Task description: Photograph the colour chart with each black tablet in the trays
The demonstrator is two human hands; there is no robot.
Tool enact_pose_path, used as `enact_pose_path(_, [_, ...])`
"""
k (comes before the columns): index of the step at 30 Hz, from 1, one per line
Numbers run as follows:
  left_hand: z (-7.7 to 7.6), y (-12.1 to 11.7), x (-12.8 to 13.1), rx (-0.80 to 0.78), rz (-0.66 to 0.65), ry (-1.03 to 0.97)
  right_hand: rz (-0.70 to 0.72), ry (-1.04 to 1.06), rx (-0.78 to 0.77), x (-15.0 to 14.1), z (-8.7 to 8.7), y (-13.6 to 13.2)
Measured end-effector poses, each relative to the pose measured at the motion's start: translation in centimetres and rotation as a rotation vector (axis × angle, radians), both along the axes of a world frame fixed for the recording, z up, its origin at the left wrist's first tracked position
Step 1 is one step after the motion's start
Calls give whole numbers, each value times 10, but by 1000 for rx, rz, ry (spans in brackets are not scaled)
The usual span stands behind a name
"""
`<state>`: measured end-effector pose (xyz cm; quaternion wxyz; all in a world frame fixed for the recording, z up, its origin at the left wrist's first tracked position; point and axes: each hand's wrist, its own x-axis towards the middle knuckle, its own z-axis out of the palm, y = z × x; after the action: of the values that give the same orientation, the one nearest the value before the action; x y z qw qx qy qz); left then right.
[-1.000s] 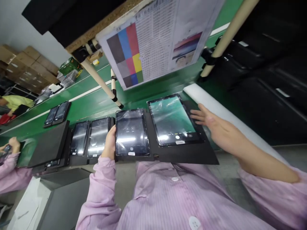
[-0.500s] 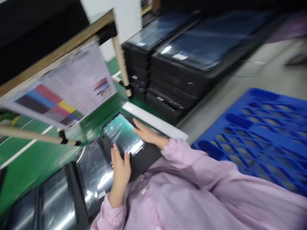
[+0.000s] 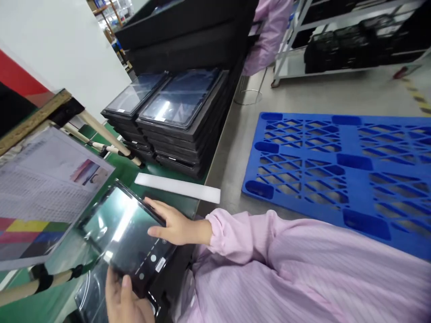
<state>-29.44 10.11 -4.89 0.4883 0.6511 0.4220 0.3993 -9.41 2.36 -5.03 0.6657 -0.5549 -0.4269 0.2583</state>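
A black tablet [image 3: 126,233] with a lit screen is tilted up over the green bench. My right hand [image 3: 173,225] grips its right edge, fingers over the rim and thumb on the glass. My left hand [image 3: 123,298] holds its lower left corner from beneath, thumb on the screen. Under the tablet lies a black tray [image 3: 170,278] and another film-covered tablet [image 3: 90,294].
A colour test chart [image 3: 40,188] hangs on a frame at left. Stacks of black trays holding tablets [image 3: 175,116] stand at the bench end, beside a white foam strip [image 3: 177,187]. A blue plastic pallet [image 3: 340,170] lies on the floor. Another person in a pink coat [image 3: 269,31] stands behind.
My view has swung far to the right, from the row of tablets to the bench end. My left hand left the middle tablet and both hands now hold the right-hand tablet, lifted and tilted.
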Motion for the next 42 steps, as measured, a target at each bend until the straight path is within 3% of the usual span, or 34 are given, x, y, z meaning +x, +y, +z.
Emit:
enact_pose_path(3, [10,-12,-11,179,173,-31,139,56,186,-10,17,1])
enact_pose_path(5, [22,-17,-14,235,196,-65,253,203,247,-14,25,12])
enact_pose_path(9, [39,-19,-18,402,192,-12,405,359,211,-21,36,40])
enact_pose_path(15, [41,-17,-25,682,376,316,524,440,108,-27,46,64])
enact_pose_path(23, [49,-18,-24,593,441,333,455,452,-19,-32,36,77])
enact_pose_path(31, [44,-16,-21,566,467,351,405,423,1,-34,33,75])
enact_pose_path(38, [43,-19,-20,644,479,402,418,405,15,-37,36,74])
enact_pose_path(42, [42,-15,-28,654,424,220,431,364,21,-38,35,70])
